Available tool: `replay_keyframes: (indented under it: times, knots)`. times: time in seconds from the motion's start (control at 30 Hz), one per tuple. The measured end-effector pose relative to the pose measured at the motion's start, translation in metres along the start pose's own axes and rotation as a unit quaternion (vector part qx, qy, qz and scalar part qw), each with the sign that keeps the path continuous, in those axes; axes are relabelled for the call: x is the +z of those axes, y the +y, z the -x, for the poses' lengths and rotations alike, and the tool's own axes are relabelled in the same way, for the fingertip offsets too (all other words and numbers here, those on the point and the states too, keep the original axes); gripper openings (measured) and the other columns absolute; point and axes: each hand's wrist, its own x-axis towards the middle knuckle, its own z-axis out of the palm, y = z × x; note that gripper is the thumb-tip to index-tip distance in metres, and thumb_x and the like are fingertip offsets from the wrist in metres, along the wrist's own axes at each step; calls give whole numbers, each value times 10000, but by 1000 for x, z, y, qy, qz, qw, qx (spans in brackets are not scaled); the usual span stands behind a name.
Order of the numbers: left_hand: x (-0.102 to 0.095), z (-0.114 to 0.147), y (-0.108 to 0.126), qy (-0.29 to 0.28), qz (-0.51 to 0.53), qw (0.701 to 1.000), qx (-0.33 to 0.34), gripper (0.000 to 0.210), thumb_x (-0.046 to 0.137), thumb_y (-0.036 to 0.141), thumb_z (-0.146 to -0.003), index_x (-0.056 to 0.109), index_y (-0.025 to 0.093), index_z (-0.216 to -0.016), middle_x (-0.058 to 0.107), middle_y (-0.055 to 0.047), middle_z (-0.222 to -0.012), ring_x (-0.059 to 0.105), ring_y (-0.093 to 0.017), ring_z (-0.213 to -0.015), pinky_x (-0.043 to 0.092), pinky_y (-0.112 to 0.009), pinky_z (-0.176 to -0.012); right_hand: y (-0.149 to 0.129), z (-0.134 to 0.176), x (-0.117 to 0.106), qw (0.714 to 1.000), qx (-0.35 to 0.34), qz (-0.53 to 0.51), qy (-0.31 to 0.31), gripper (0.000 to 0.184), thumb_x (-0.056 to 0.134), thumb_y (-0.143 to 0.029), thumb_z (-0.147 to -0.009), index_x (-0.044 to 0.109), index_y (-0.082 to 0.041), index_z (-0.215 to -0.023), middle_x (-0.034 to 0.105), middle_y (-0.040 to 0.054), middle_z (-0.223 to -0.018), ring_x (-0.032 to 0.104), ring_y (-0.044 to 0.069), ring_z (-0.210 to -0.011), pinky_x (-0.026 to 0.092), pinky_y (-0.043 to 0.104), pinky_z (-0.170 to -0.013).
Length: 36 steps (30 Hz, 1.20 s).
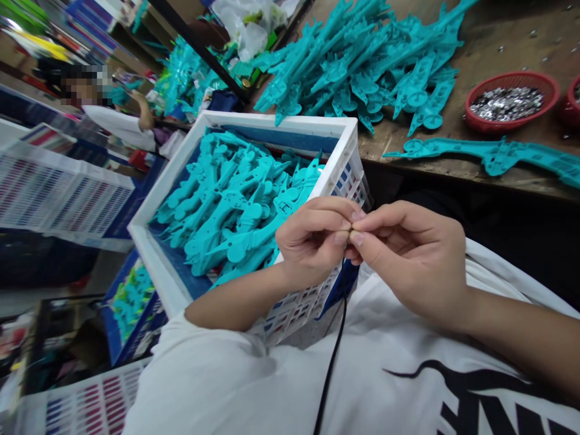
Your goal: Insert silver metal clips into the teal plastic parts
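My left hand (312, 238) and my right hand (408, 260) meet in front of my shirt, thumbs and forefingers pinched together at the tips. Something tiny and tan may sit between the fingertips, too small to name. A thin black cable (339, 338) runs down from just below the left fingertips across my shirt; whether the fingers grip it I cannot tell. Beside my left hand stands a white crate (338, 124) heaped with turquoise plastic parts (235, 199). One long turquoise part (498, 154) lies along the table edge beyond my right hand.
On the wooden table (507, 36) lies a big pile of turquoise parts (362, 54). A red basket (512, 124) there holds small shiny metal pieces, with another red basket (574, 103) alongside. A co-worker in a white sleeve (120, 127) is at the far left, near stacked crates (63, 187).
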Motion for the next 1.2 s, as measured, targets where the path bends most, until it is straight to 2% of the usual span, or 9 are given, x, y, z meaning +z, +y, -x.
replay_keyframes:
  times: [0.23,0.47,0.7,0.83,0.97,1.2]
  knots:
    - [2,-1,0,-2,2,1000,3,135,778,350,-1240,799,286,-1124,871,-5,-972,913,-202,-860,822,-344,-777,0,3,-1,999,2,32,-3,202,946,-118,-948,891,-301,-883,917,-14,-911,860,167,-723,792,275,-729]
    - [0,0,2,-8,-7,1000,-6,122,784,347,-1250,824,276,-1159,892,-19,-1021,934,-198,-908,826,-324,-819,1,3,1,1000,-12,5,16,266,928,-39,-918,881,-296,-868,894,-47,-856,860,138,-706,761,212,-699]
    - [3,-2,2,10,-10,1000,3,166,788,353,-1245,803,273,-1100,881,-2,-976,924,-187,-855,826,-312,-789,3,6,1,999,-14,33,13,218,942,-105,-960,867,-301,-900,907,-21,-897,875,173,-733,800,272,-726]
    - [4,-2,3,9,-1,1000,-4,172,804,355,-1237,798,271,-1087,876,-3,-963,925,-187,-854,817,-305,-793,3,6,0,999,-33,21,12,254,924,-63,-955,860,-300,-888,899,-35,-896,871,147,-735,779,234,-728]
    - [4,0,3,10,19,999,-31,177,835,380,-1228,808,284,-1082,872,-3,-972,924,-198,-876,818,-334,-807,3,5,0,999,-23,25,10,235,932,-78,-956,846,-289,-898,891,-33,-882,870,154,-735,779,247,-725]
    - [1,1,3,2,3,1000,-14,145,802,347,-1239,818,260,-1124,890,-16,-1013,929,-181,-910,805,-294,-831,3,5,2,1000,-21,12,18,221,908,-78,-953,850,-277,-875,884,-34,-861,857,141,-716,762,226,-713]
